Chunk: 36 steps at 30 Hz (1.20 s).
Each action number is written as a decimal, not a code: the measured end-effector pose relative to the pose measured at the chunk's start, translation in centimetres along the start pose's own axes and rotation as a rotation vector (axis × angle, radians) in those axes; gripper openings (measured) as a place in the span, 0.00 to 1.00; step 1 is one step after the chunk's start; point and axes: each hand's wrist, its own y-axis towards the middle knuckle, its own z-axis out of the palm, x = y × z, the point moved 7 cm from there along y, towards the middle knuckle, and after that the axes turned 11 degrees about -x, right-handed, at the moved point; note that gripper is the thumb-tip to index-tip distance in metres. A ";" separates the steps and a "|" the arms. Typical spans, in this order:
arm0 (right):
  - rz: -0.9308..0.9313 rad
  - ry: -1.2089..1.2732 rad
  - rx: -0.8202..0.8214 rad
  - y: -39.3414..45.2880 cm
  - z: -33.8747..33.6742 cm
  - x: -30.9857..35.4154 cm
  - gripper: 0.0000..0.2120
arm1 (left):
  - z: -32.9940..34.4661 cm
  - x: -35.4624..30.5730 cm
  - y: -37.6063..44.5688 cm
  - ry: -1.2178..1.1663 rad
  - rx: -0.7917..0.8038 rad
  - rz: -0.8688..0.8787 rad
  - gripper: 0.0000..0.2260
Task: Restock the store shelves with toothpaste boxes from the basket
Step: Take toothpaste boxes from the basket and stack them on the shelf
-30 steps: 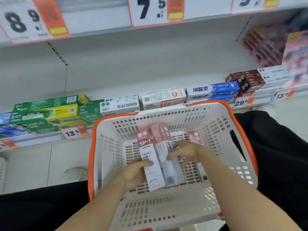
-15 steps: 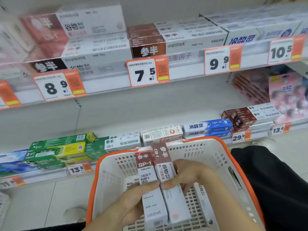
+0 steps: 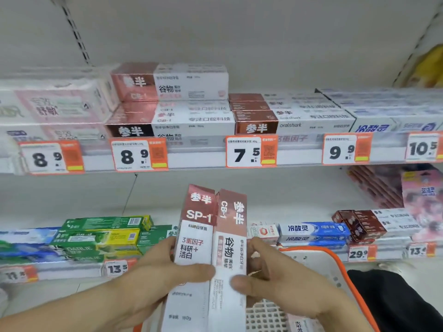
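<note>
Both toothpaste boxes have risen out of the basket since the earlier frames and now stand upright, side by side and touching, in front of the lower shelf gap. The left hand [image 3: 153, 276] grips the SP-1 box [image 3: 195, 248], thumb across its white front and fingers curled behind its left edge. The right hand [image 3: 271, 281] grips the CB-1 box [image 3: 230, 248], thumb pressed on its front and fingers wrapped round its right edge. The two hands sit close together, each clamped on its own box.

At 5 o'clock from the boxes lies the white basket [image 3: 318, 262] with its orange rim, and one more box [image 3: 299, 325] shows partly at its bottom edge. At 12 o'clock the upper shelf [image 3: 203, 159] carries stacked pink-and-white and brown-and-white toothpaste boxes above price tags reading 8.9, 7.5 [image 3: 251, 152], 9.9 and 10.5. At 9 o'clock on the lower shelf lie green and yellow boxes [image 3: 103, 236]; at 3 o'clock lie blue boxes [image 3: 311, 232] and dark brown boxes [image 3: 359, 224]. A black-clothed leg [image 3: 395, 300] shows at 4 o'clock.
</note>
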 end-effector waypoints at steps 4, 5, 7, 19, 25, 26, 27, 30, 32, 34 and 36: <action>-0.058 -0.106 -0.139 -1.2 -0.6 3.8 0.17 | -0.7 -2.8 -0.6 -0.044 0.031 0.076 0.32; -0.085 -0.118 -0.177 -1.6 -0.9 4.9 0.18 | -0.6 -3.5 -0.8 -0.056 0.049 0.096 0.31; -0.149 -0.118 -0.245 -2.7 -1.8 7.6 0.19 | -0.9 -4.3 -1.2 -0.086 0.052 0.114 0.30; -0.731 -0.589 -0.724 0.1 -5.7 29.9 0.14 | -5.0 -7.6 -1.7 -0.065 -0.029 0.242 0.33; -0.749 -1.093 -0.693 9.2 -4.2 33.4 0.18 | -5.5 -8.4 -1.8 -0.123 -0.051 0.258 0.24; -0.742 -1.125 -0.681 10.3 -4.0 33.4 0.18 | -5.5 -8.4 -1.8 -0.131 -0.045 0.258 0.23; -0.736 -1.151 -0.665 11.2 -4.0 33.3 0.18 | -5.5 -8.5 -1.9 -0.136 -0.039 0.258 0.23; -0.729 -1.200 -0.626 13.5 -4.3 32.4 0.18 | -5.5 -8.7 -2.1 -0.136 -0.020 0.273 0.23; -0.749 -1.227 -0.632 14.3 -4.6 31.6 0.18 | -5.6 -8.9 -2.2 -0.136 -0.015 0.281 0.22; -0.791 -1.210 -0.662 14.5 -4.5 30.9 0.17 | -5.6 -8.9 -2.2 -0.136 -0.010 0.285 0.21; -0.812 -1.188 -0.690 14.6 -4.4 30.4 0.17 | -5.6 -8.9 -2.2 -0.135 -0.015 0.285 0.21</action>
